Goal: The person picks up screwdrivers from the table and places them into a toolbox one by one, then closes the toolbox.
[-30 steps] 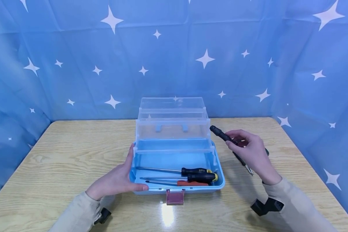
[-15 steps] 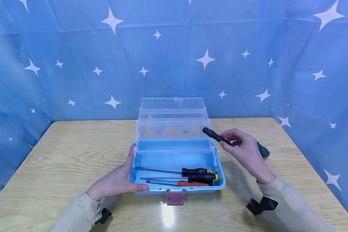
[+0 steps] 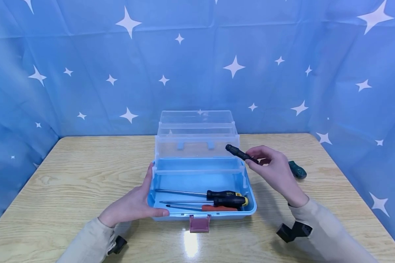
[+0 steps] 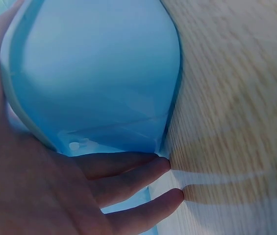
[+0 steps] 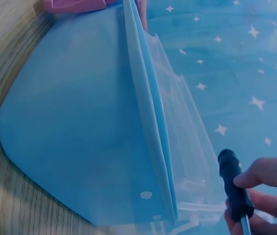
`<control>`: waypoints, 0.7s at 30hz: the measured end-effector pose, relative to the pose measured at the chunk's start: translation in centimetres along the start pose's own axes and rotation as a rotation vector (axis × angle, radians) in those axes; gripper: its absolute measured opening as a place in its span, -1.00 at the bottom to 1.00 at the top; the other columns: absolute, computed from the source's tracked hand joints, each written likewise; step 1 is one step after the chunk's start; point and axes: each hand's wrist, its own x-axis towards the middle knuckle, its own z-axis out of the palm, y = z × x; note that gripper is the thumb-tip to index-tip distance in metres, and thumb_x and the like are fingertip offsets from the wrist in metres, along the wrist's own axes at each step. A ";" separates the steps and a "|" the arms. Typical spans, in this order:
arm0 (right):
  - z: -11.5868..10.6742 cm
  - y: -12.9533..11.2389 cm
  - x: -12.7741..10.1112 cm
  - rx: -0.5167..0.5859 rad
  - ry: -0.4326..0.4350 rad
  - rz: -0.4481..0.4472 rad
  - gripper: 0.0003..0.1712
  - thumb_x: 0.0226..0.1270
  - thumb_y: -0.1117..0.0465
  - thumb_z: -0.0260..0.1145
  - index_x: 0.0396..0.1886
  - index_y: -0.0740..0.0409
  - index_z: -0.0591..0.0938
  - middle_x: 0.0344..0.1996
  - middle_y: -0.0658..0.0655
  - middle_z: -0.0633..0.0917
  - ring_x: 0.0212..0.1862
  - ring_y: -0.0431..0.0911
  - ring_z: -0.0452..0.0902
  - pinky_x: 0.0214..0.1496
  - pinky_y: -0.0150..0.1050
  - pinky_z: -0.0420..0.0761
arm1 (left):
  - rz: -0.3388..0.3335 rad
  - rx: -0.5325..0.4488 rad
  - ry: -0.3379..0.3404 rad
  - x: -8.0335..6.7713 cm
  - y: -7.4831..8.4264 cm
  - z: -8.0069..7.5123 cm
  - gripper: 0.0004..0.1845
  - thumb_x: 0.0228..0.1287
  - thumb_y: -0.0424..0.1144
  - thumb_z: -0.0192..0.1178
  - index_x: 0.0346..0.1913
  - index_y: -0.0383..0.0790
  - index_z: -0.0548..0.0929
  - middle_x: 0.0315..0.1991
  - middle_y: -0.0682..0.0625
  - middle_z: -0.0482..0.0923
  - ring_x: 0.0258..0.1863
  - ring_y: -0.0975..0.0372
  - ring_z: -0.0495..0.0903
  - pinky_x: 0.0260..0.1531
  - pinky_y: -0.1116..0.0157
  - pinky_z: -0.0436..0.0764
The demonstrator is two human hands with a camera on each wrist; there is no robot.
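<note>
My right hand holds a black-handled screwdriver above the right rear of a light-blue toolbox. Its handle points up and left; part of the metal shaft shows in the right wrist view. My left hand rests against the toolbox's left end, fingers extended along the outside and thumb on the front rim. Inside, toward the front, lie a black-and-yellow screwdriver, another black-and-yellow screwdriver and a red-handled screwdriver.
The toolbox's clear lid stands raised at the back. A purple latch hangs at the front. On the wooden table, a dark green handle lies behind my right hand. A blue starry curtain surrounds the back and sides.
My right hand has moved left with the black-handled screwdriver, bringing it over the toolbox's right rear part. More of the green handle has come into sight. My left hand stays in place.
</note>
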 end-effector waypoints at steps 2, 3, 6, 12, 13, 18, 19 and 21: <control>0.1 -0.1 0.1 -0.001 -0.004 -0.004 -0.80 0.25 0.35 0.37 -0.13 0.23 0.68 -0.32 0.11 0.69 -0.32 -0.09 0.55 -0.31 -0.33 0.54 | 0.000 -0.001 -0.001 0.0 0.0 0.0 0.42 0.00 -0.01 0.49 0.48 -0.01 -0.58 0.40 -0.40 0.09 0.26 -0.21 0.30 0.13 -0.17 0.36; 0.1 -0.1 0.1 0.001 -0.007 -0.005 -0.81 0.25 0.35 0.37 -0.13 0.22 0.68 -0.32 0.10 0.70 -0.33 -0.08 0.55 -0.32 -0.33 0.54 | 0.000 -0.005 -0.002 0.0 0.0 0.0 0.42 0.00 -0.01 0.49 0.48 -0.01 -0.58 0.40 -0.39 0.09 0.26 -0.21 0.30 0.13 -0.17 0.36; 0.2 -0.3 0.3 0.005 -0.016 -0.004 -0.81 0.25 0.34 0.37 -0.13 0.21 0.68 -0.33 0.09 0.70 -0.33 -0.06 0.54 -0.34 -0.33 0.53 | -0.003 -0.012 -0.002 0.0 0.0 0.0 0.42 0.00 -0.01 0.49 0.48 -0.01 -0.58 0.41 -0.39 0.08 0.27 -0.21 0.30 0.13 -0.17 0.36; 0.3 -0.7 0.6 0.020 -0.044 0.014 -0.81 0.27 0.33 0.36 -0.12 0.21 0.69 -0.33 0.10 0.71 -0.34 -0.03 0.53 -0.37 -0.33 0.51 | -0.008 -0.015 0.002 0.0 0.0 0.0 0.42 -0.01 -0.02 0.50 0.48 0.01 -0.58 0.41 -0.39 0.09 0.27 -0.21 0.30 0.13 -0.16 0.37; 0.3 -0.8 0.6 0.020 -0.047 0.015 -0.81 0.27 0.33 0.36 -0.12 0.21 0.69 -0.33 0.10 0.71 -0.34 -0.04 0.53 -0.37 -0.32 0.50 | -0.007 -0.014 0.002 0.0 0.0 0.0 0.42 -0.01 -0.02 0.50 0.48 0.01 -0.58 0.41 -0.39 0.09 0.27 -0.21 0.30 0.13 -0.16 0.37; 0.5 -1.3 0.7 0.026 -0.048 0.012 -0.81 0.27 0.31 0.36 -0.12 0.21 0.69 -0.31 0.10 0.71 -0.33 -0.07 0.53 -0.34 -0.33 0.50 | -0.001 -0.005 0.005 0.0 0.1 0.0 0.42 -0.01 -0.02 0.50 0.48 -0.01 -0.58 0.40 -0.40 0.10 0.26 -0.21 0.31 0.13 -0.16 0.37; 0.5 -1.4 0.7 0.029 -0.048 0.011 -0.81 0.27 0.31 0.36 -0.12 0.21 0.70 -0.31 0.11 0.71 -0.33 -0.07 0.54 -0.33 -0.33 0.50 | 0.000 -0.005 0.005 0.0 0.1 0.0 0.42 -0.01 -0.02 0.50 0.48 -0.01 -0.57 0.40 -0.40 0.10 0.26 -0.21 0.31 0.13 -0.16 0.37; 0.6 -1.6 0.8 0.036 -0.049 0.011 -0.81 0.27 0.31 0.36 -0.12 0.22 0.70 -0.30 0.12 0.72 -0.32 -0.07 0.54 -0.31 -0.33 0.50 | -0.002 -0.009 0.004 0.0 0.1 0.0 0.42 -0.01 -0.02 0.50 0.48 -0.02 -0.57 0.41 -0.40 0.09 0.26 -0.21 0.31 0.13 -0.16 0.37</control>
